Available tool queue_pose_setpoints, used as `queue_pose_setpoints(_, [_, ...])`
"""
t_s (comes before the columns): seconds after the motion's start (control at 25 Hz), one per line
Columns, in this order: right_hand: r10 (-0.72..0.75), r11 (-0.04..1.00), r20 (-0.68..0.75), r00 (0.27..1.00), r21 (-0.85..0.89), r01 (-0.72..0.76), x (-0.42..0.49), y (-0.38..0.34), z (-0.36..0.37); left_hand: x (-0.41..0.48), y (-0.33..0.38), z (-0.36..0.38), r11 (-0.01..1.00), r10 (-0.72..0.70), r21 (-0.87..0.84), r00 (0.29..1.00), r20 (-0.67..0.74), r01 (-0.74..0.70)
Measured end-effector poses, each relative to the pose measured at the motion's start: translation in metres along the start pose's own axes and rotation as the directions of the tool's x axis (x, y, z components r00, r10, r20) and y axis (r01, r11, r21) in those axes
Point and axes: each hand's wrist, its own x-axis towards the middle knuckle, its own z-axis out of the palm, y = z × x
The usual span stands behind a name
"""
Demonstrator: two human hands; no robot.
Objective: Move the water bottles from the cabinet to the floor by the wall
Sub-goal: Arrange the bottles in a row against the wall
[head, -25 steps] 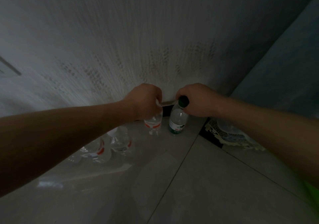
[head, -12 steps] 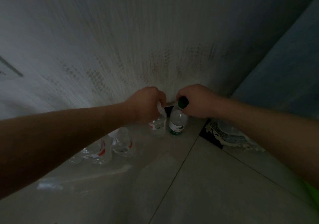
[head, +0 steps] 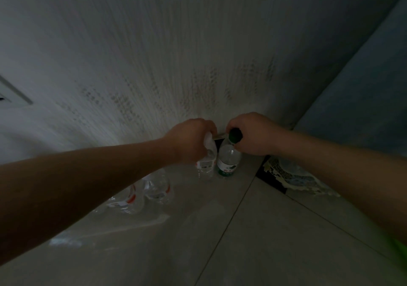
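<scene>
Dim shot. Our left hand point(head: 191, 140) is wrapped around the top of a clear bottle point(head: 206, 162) with a white-and-red label; our right hand point(head: 253, 134) grips the neck of the green-capped bottle point(head: 228, 161). Both bottles are upright on the tiled floor point(head: 253, 230), side by side at the wall point(head: 176, 54). Two more clear bottles point(head: 158, 186) sit further left along it.

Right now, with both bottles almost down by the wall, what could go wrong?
1. The left hand holds its clear bottle tilted; let go like that, it might tip into the green-capped bottle beside it.
2. More bottles stand close on the left, so a falling one could knock them over.
3. The tile floor looks glossy, so bottles may slide.
</scene>
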Motion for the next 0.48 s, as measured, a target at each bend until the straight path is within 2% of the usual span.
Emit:
queue_pose_setpoints(0.08, [0.002, 1.0, -0.001, 1.0, 0.001, -0.002, 0.0, 0.0, 0.0, 0.0, 0.001, 0.0, 1.0, -0.02, 0.013, 1.0, -0.019, 0.02])
queue_pose_setpoints(0.28, [-0.001, 1.0, 0.007, 1.0, -0.006, 0.002, 0.0, 0.0, -0.001, 0.006, 0.01, 0.0, 0.98, -0.195, 0.021, 0.977, -0.081, 0.198])
queue_pose_setpoints(0.48, [-0.001, 1.0, 0.002, 1.0, -0.011, 0.001, -0.001, -0.001, 0.0, 0.012, 0.011, 0.0, 0.984, -0.171, 0.024, 0.976, -0.133, 0.176])
